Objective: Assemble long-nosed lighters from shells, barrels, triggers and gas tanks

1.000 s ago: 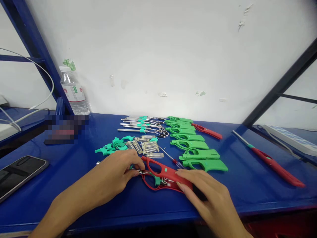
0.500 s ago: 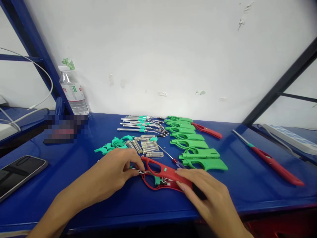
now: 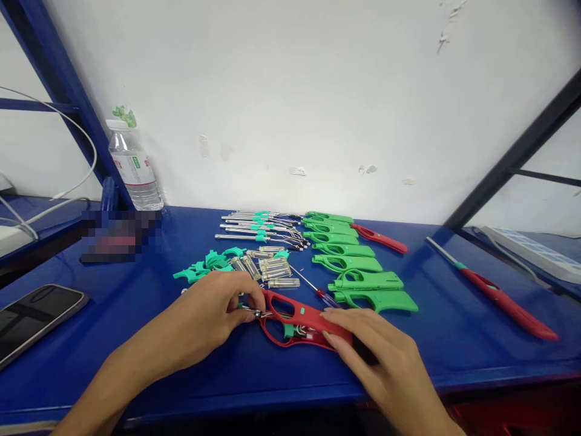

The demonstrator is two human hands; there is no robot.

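Observation:
My left hand [image 3: 218, 315] pinches the wired end of a metal lighter rod [image 3: 247, 308] at the nose of a red lighter. Most of the rod is hidden behind my hand. The upper red shell half [image 3: 306, 316] lies askew over the lower red shell half [image 3: 278, 343], leaving a gap between them. Inside that gap a green trigger [image 3: 288, 330] and white wires show. At the lighter's handle end, my right hand [image 3: 384, 348] grips both halves, its thumb below and fingers on top.
Behind my hands lie green trigger pieces [image 3: 218, 260], clear fuel tanks [image 3: 284, 283], wired metal rods [image 3: 245, 229] and a screwdriver [image 3: 313, 287]. Several green shells [image 3: 347, 264] line up to the right, beside an assembled red lighter [image 3: 499, 301]. A phone [image 3: 40, 318] and water bottle [image 3: 135, 172] stay left.
The red upper shell's nose has shifted slightly right, and the rod end shows a little more between my left fingertips. My right hand stays almost still.

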